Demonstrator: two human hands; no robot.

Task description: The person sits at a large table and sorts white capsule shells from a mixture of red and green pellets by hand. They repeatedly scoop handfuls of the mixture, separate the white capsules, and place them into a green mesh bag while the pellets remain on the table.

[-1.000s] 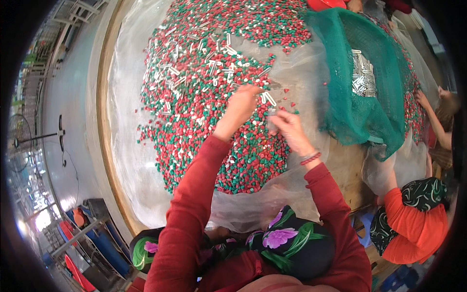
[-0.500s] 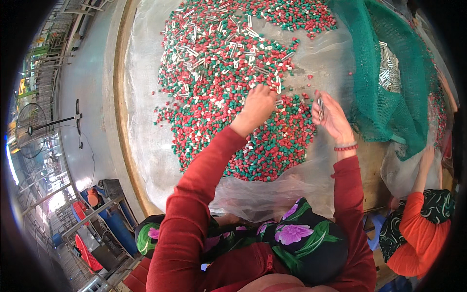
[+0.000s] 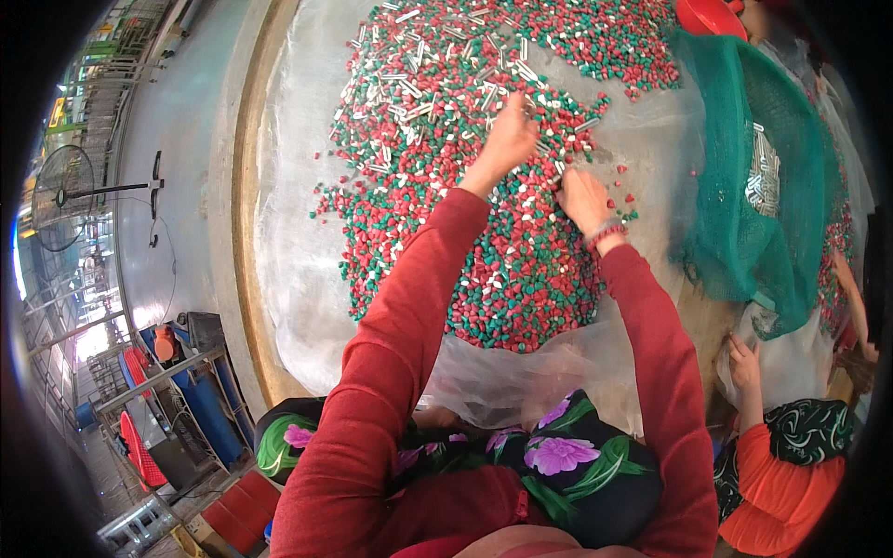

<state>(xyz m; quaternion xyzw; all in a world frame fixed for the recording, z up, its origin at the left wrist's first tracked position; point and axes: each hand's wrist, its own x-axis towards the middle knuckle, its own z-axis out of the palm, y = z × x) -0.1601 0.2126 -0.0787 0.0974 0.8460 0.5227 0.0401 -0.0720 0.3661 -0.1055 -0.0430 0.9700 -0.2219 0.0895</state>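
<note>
A broad spread of small red, green and white pieces (image 3: 521, 298) lies in front of me, with oblong silvery metal pieces (image 3: 409, 86) scattered among them, thickest toward the far side. My left hand (image 3: 510, 138) reaches over the middle of the spread, its fingers pinched at the pieces; a dark bit shows by the fingertips, too small to name. Close by on the right, my right hand (image 3: 584, 200) is bent down at the spread's right edge with its fingers curled. One metal piece shows at its fingertips, and what lies inside the hand is hidden.
Clear plastic sheeting (image 3: 302, 232) lies under the spread. To the right, a green mesh net (image 3: 721, 186) surrounds a heap of metal pieces (image 3: 763, 177). A red basin (image 3: 712, 17) stands beyond it. A co-worker in an orange sleeve (image 3: 791, 484) sits at right; a fan (image 3: 63, 197) stands left.
My left hand has moved farther out over the spread. My right hand, earlier raised at the right with metal pieces in its fingers, has swung left and down onto the spread. The view has shifted slightly.
</note>
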